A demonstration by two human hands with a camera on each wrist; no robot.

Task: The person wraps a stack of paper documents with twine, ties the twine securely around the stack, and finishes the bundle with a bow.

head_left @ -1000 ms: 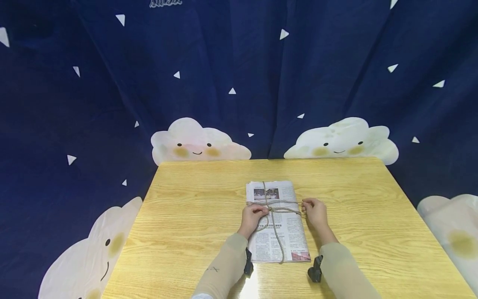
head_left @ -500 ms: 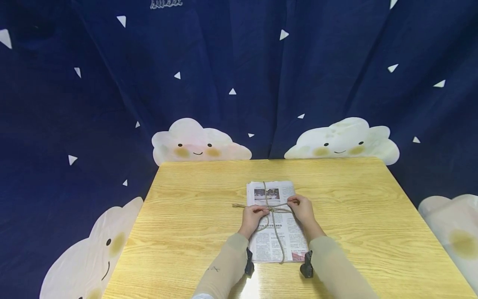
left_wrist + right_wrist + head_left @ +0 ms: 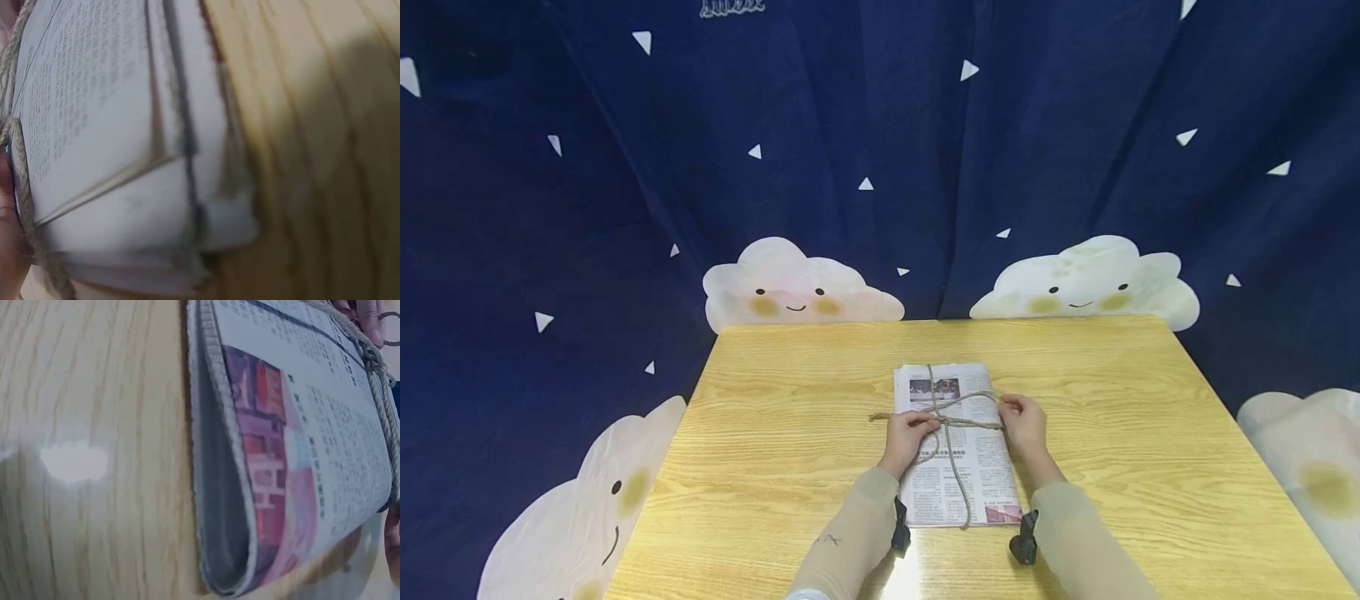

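Note:
A folded newspaper bundle (image 3: 988, 471) lies on the wooden table, bound crosswise with twine (image 3: 957, 475). Over the crossing at its middle, my left hand (image 3: 901, 437) pinches the twine between thumb and fingertips. My right hand (image 3: 1025, 425) is at the bundle's right edge, fingertips pinching a twine strand that runs back to the crossing. In the left wrist view, the newspaper's folded layers (image 3: 112, 212) show beside the twine (image 3: 22, 169). The right wrist view has the newspaper's open fold (image 3: 228, 487), the twine knot (image 3: 370, 356) and part of my right hand (image 3: 392, 547).
The wooden table (image 3: 790, 467) extends around the bundle. Behind it hangs a dark blue curtain (image 3: 820, 200) with white triangles and smiling clouds. A loose twine end sticks out past the bundle's left side. Black wrist cameras (image 3: 1025, 542) sit on both sleeves.
My right hand moved left over the newspaper, then back right to its edge, still with twine. A twine end now pokes out on the left. My left hand stays in place.

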